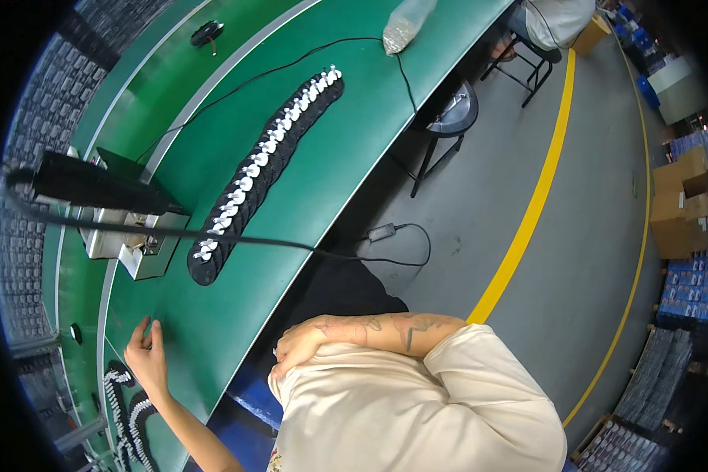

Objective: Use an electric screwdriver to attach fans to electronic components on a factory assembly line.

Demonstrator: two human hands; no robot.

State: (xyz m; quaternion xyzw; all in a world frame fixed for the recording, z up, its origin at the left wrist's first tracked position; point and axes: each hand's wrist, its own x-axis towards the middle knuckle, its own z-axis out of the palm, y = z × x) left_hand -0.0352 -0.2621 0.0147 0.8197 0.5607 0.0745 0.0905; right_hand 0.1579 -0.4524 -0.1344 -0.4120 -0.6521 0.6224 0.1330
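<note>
My left hand (147, 360) is over the green table (283, 228), thumb and finger stretched apart with nothing between them. Beyond it stands a white and black boxy machine (145, 256). To the right of the machine, a long overlapping row of black rounded pieces with white fittings (259, 169) runs diagonally across the table. My right hand (297, 346) is drawn in against my cream shirt (417, 401), its fingers curled. What those fingers hold, if anything, is hidden. Two more rows of black-and-white pieces (130, 417) lie below my left hand, near the picture's lower left.
A black cable (259, 238) crosses the view above the table. At the far end lies a clear bag of small parts (401, 35). A stool (452, 114) stands beside the table, and a person (554, 23) sits farther off. Cardboard boxes (676, 212) are stacked at right.
</note>
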